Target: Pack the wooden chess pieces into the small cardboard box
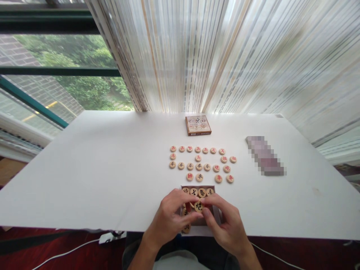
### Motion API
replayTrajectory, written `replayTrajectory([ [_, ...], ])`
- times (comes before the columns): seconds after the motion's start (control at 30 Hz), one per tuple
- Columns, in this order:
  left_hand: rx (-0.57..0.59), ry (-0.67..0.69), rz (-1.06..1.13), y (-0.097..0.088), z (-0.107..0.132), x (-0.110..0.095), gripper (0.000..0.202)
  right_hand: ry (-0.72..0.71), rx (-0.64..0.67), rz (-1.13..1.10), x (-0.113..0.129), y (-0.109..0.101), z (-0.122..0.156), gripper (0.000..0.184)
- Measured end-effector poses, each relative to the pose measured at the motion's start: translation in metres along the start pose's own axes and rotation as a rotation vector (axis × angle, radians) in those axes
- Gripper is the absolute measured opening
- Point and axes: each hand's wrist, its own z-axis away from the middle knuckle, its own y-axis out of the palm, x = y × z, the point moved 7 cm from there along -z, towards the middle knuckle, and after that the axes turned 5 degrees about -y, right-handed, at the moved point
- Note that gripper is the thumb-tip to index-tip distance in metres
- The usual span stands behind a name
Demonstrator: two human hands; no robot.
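Note:
Over a shallow open box (pixel 208 221), my left hand (pixel 172 210) and my right hand (pixel 226 216) come together at one round wooden Chinese chess piece (pixel 198 207) with a black character. Fingertips and thumbs of both hands pinch it at its edge, its face turned up. Inside the box, a row of black-marked pieces (pixel 201 192) lies along the far side, and more sit down the left side, partly hidden by my left hand. Just beyond the box, red- and black-marked pieces (pixel 199 167) are laid out in rows on the white table (pixel 92 176).
Behind the rows lies a decorated box lid (pixel 198 125). A blurred-out, pinkish flat object (pixel 264 156) rests to the right. A striped curtain (pixel 180 56) hangs along the table's far edge, beside a window on the left. White cables run below the near edge.

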Motion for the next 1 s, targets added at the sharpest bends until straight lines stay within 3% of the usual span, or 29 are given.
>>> replayTrajectory([
  [0.17,0.000,0.081,-0.025,-0.0005,0.0017,-0.0032,0.032,0.019,-0.013,0.007,-0.0012,-0.0015,-0.0017,0.019],
  [0.5,-0.018,0.012,-0.013,-0.0012,0.0025,0.0016,0.031,-0.002,-0.003,0.021,-0.0004,-0.0024,-0.0022,0.028],
  [1.0,0.011,0.083,-0.016,0.0011,0.0047,-0.0013,0.040,-0.028,-0.002,0.052,-0.0003,-0.0026,-0.0022,0.032],
])
